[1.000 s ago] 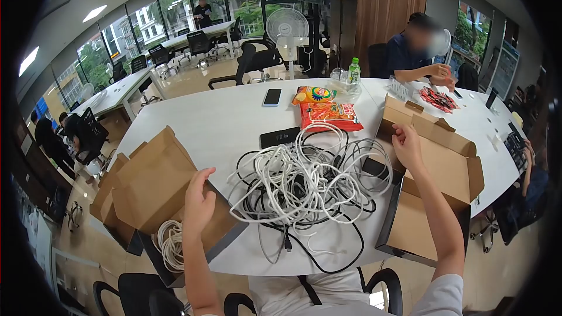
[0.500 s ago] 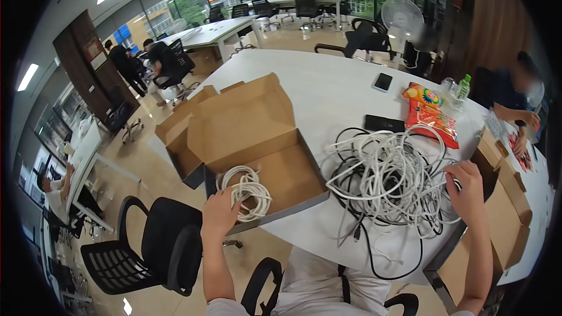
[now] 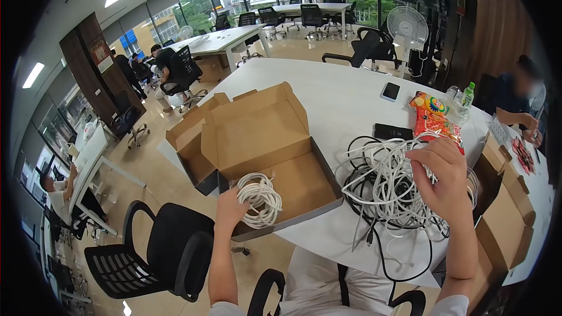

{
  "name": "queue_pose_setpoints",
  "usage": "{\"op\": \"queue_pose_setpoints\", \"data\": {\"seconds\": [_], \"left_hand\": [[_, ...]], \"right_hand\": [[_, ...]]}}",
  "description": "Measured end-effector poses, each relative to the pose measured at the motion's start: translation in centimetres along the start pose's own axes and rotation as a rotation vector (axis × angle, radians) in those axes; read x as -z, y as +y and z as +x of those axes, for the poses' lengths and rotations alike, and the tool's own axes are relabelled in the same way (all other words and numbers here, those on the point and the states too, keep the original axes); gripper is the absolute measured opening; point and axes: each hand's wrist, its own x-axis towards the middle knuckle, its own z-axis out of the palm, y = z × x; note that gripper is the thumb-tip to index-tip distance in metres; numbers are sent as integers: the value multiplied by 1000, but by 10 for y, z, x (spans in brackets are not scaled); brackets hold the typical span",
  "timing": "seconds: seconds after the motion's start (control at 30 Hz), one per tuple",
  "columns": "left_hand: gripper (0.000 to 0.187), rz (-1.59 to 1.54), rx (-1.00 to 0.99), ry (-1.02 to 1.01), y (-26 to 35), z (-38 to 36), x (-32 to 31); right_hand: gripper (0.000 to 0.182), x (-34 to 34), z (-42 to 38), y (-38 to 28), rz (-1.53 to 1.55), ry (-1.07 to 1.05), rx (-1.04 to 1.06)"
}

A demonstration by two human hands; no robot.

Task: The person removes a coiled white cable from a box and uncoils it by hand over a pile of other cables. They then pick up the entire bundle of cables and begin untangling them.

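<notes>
A coil of white cable (image 3: 261, 202) rests at the near left corner inside the open cardboard box (image 3: 304, 184). My left hand (image 3: 233, 205) reaches over the box's left side, its fingers closed on the coil's left edge. To the right, a large tangle of white and black cables (image 3: 380, 184) lies heaped on the white table. Over the upper right of that heap hovers my right hand (image 3: 443, 178), its fingers curved and the thumb a little apart from them. Nothing held shows between them; part of the heap is hidden behind this hand.
Beyond the heap are a black flat device (image 3: 393, 132), a phone (image 3: 390, 91), snack bags (image 3: 436, 117) and a green-capped bottle (image 3: 468, 95). A second open cardboard box (image 3: 506, 222) stands right. Another person (image 3: 518, 102) sits at the right. An office chair (image 3: 175, 251) is left.
My right hand has risen and moved left from the heap's right side to above it. My left hand stays at the coil. The whole view has shifted slightly.
</notes>
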Motion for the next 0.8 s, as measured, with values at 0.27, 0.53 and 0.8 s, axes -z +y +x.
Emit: {"op": "queue_pose_setpoints", "data": {"seconds": [0.27,0.53,0.8], "left_hand": [[24,-1123,56,152,59,6,59],[16,-1803,4,-212,210,9,47],[27,-1807,-132,-400,330,15,3]], "right_hand": [[17,2,1,-4,142,86,-119],[12,24,4,-7,385,243,-328],[26,-15,-67,43,891,233,-674]]}}
